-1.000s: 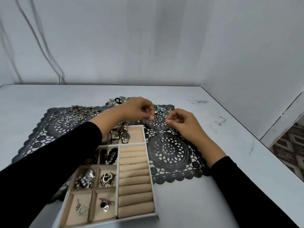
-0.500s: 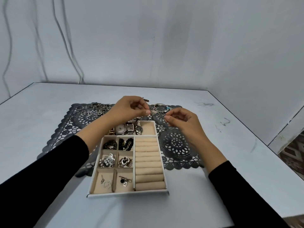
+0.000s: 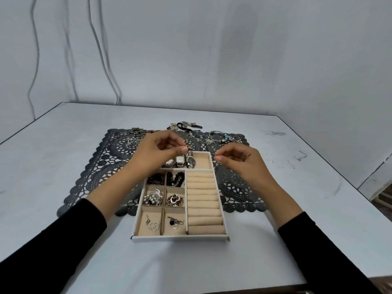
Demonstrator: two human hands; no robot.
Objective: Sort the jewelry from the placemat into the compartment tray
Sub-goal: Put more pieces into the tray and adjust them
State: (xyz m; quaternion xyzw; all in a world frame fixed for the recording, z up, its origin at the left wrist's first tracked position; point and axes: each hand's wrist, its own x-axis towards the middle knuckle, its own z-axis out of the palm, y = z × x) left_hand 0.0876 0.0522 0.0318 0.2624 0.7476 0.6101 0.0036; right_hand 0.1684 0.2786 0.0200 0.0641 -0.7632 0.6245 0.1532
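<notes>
- The left hand (image 3: 161,151) pinches thumb to forefinger and the right hand (image 3: 241,162) does the same; each grip is closed on one end of something too fine to make out (a thin chain, I judge).
- Since half a second ago the hands have drawn apart and come from over the dark lace-cut placemat (image 3: 101,170) to the back edge of the white, beige-lined compartment tray (image 3: 180,237).
- That suggests the piece is lifted and ready to lay down.
- Its long axis runs left to right, along the back compartment, whose right part lies bare beside three metal wristwatches (image 3: 180,161).
- Loose silver rings (image 3: 129,137) wait on the placemat.
</notes>
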